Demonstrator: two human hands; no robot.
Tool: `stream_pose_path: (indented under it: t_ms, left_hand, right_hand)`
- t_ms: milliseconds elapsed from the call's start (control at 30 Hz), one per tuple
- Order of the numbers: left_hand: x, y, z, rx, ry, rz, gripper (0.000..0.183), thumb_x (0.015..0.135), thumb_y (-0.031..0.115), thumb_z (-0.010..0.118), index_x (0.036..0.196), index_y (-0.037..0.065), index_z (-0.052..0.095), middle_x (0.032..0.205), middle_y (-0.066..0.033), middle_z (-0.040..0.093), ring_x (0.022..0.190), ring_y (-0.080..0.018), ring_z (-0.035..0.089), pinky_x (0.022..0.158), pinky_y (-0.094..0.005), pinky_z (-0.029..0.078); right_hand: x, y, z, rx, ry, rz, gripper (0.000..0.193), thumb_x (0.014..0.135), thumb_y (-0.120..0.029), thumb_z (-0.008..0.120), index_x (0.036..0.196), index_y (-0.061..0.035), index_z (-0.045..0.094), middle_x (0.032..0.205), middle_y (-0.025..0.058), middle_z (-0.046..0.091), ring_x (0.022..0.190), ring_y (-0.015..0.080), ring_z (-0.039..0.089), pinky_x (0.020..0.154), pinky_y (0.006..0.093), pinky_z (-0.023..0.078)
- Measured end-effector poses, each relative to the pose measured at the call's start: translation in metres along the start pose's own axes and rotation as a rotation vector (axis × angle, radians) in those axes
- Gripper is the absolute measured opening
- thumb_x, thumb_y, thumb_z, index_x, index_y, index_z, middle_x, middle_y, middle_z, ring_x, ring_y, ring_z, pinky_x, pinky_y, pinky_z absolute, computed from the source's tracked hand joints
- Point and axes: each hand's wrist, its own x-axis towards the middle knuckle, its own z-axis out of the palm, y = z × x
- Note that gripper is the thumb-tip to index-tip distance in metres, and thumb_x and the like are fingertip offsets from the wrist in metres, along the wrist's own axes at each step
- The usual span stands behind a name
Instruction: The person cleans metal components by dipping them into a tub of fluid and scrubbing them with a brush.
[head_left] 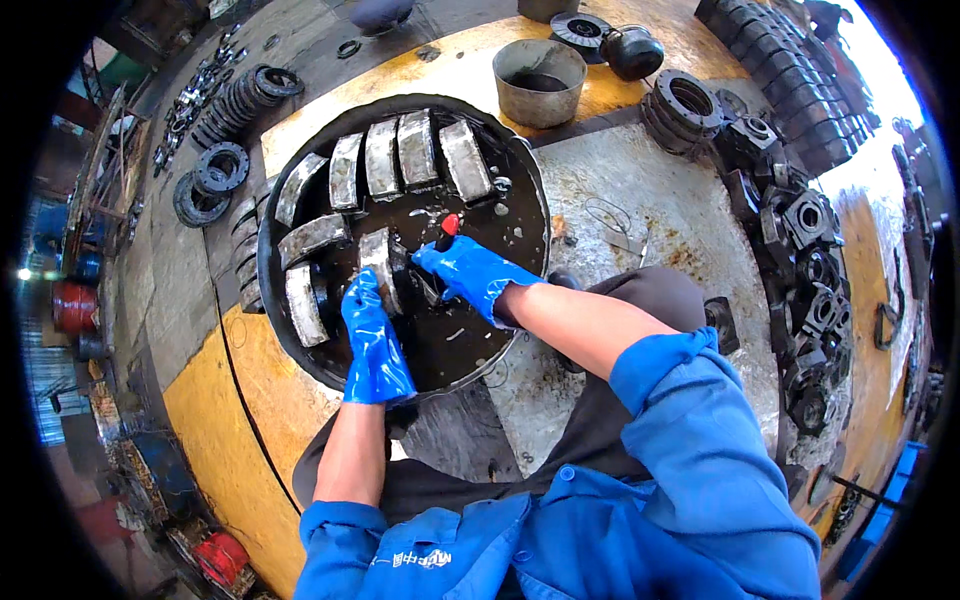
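Note:
A wide round black pan [541, 215] in front of me holds dark, oily liquid and several curved metal blocks [381, 160] with worn silvery faces. My left hand [372, 335], in a wet blue rubber glove, grips the near left side of one curved metal block [376, 252] standing in the pan's middle. My right hand [468, 273], gloved the same way, is closed round a tool with a red-and-black handle [449, 226]. The handle's red end points up and away from me. The tool's working end is hidden, low beside that block's right side.
Beyond the pan stands a grey bucket [540, 85] with dark liquid in it. Stacked metal rings [685, 110] lie to its right, and dark machined housings [808, 220] line the right side. More black rings [221, 169] are at the left. A thin black cable [238, 375] runs along the floor.

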Motion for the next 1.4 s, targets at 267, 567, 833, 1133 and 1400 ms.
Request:
stream_pose_path:
  t_ms: [267, 567, 833, 1133, 1400]
  left_hand:
    - [0.018, -0.02, -0.028, 0.034, -0.015, -0.057, 0.035, 0.111, 0.036, 0.066, 0.109, 0.004, 0.08, 0.096, 0.0032, 0.072, 0.084, -0.0089, 0.06, 0.077, -0.0278, 0.052]
    - [0.013, 0.047, -0.011, 0.069, -0.03, -0.434, 0.044, 0.11, 0.038, 0.064, 0.132, 0.001, 0.073, 0.116, -0.0094, 0.077, 0.098, -0.0223, 0.072, 0.088, -0.0373, 0.06]
    - [0.022, 0.064, -0.044, -0.197, -0.261, -0.456, 0.044, 0.113, 0.029, 0.054, 0.146, 0.002, 0.067, 0.138, -0.0129, 0.073, 0.124, -0.0278, 0.069, 0.114, -0.0385, 0.05]
    - [0.02, 0.075, 0.001, -0.173, -0.385, -0.318, 0.044, 0.113, 0.029, 0.056, 0.148, 0.004, 0.065, 0.142, -0.0081, 0.07, 0.125, -0.0219, 0.067, 0.115, -0.0364, 0.049]
    - [0.057, 0.044, -0.005, 0.056, -0.377, -0.217, 0.048, 0.107, 0.031, 0.069, 0.147, 0.004, 0.065, 0.14, -0.0063, 0.07, 0.122, -0.021, 0.066, 0.112, -0.036, 0.049]
  right_hand:
    - [-0.002, -0.008, 0.013, -0.005, 0.022, 0.025, 0.039, 0.105, -0.041, 0.065, 0.113, -0.004, 0.075, 0.101, 0.0083, 0.074, 0.09, 0.0189, 0.068, 0.077, 0.0388, 0.057]
    - [0.005, -0.015, 0.008, -0.034, 0.027, 0.0, 0.037, 0.101, -0.035, 0.067, 0.109, -0.001, 0.079, 0.094, 0.0119, 0.077, 0.083, 0.0224, 0.073, 0.075, 0.0399, 0.06]
    - [0.018, -0.009, 0.023, 0.116, -0.024, -0.008, 0.038, 0.101, -0.035, 0.07, 0.115, 0.0003, 0.078, 0.1, 0.0137, 0.078, 0.088, 0.0257, 0.075, 0.073, 0.0426, 0.062]
    - [0.077, 0.027, 0.008, 0.012, 0.193, -0.083, 0.031, 0.103, -0.037, 0.067, 0.105, -0.007, 0.077, 0.09, 0.0077, 0.073, 0.079, 0.0211, 0.069, 0.066, 0.0388, 0.057]
    - [0.067, 0.003, 0.011, 0.228, 0.197, 0.015, 0.03, 0.103, -0.04, 0.067, 0.101, -0.0113, 0.075, 0.088, 0.0027, 0.072, 0.076, 0.017, 0.063, 0.065, 0.038, 0.052]
